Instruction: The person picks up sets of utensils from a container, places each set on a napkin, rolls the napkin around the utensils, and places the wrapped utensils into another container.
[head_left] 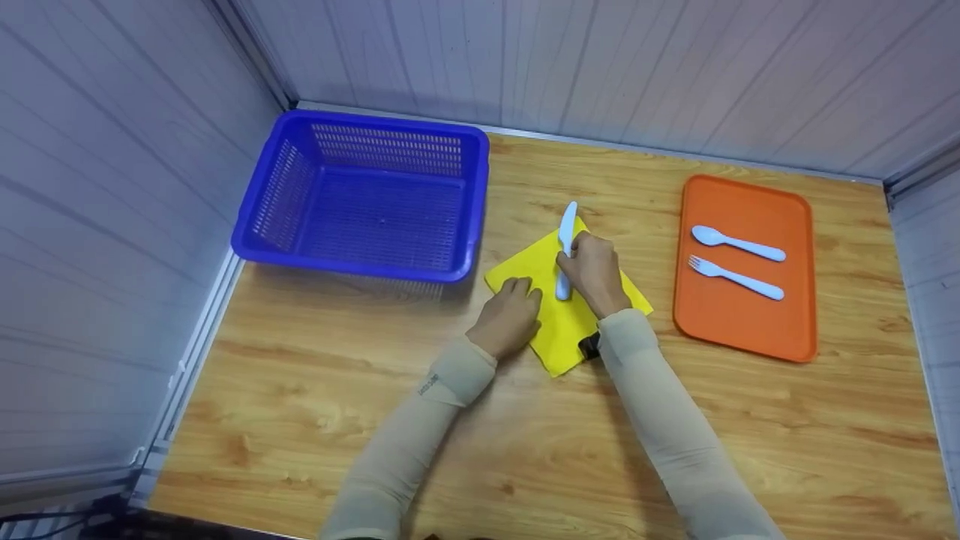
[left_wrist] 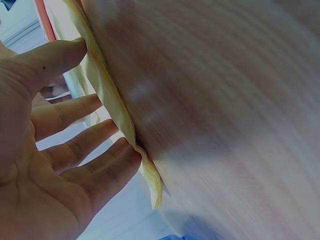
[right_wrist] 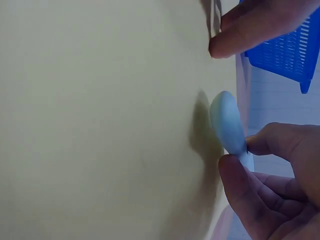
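Observation:
A yellow napkin (head_left: 551, 330) lies flat on the wooden table between my hands. My right hand (head_left: 596, 271) pinches a white plastic knife (head_left: 568, 225) between thumb and fingers, just over the napkin. The blade points away toward the back wall. In the right wrist view the rounded end of the knife's handle (right_wrist: 227, 120) casts a shadow on the cloth. My left hand (head_left: 510, 315) rests its fingertips on the napkin's left edge. The left wrist view shows those fingers (left_wrist: 80, 147) extended and spread, touching the cloth's edge (left_wrist: 117, 107).
A blue perforated basket (head_left: 360, 270) stands at the back left. To the right lies an orange tray (head_left: 742, 326) bearing a white spoon (head_left: 739, 242) and a white fork (head_left: 739, 277). Pale panel walls (head_left: 600, 67) border the table (head_left: 300, 420) at the back and sides.

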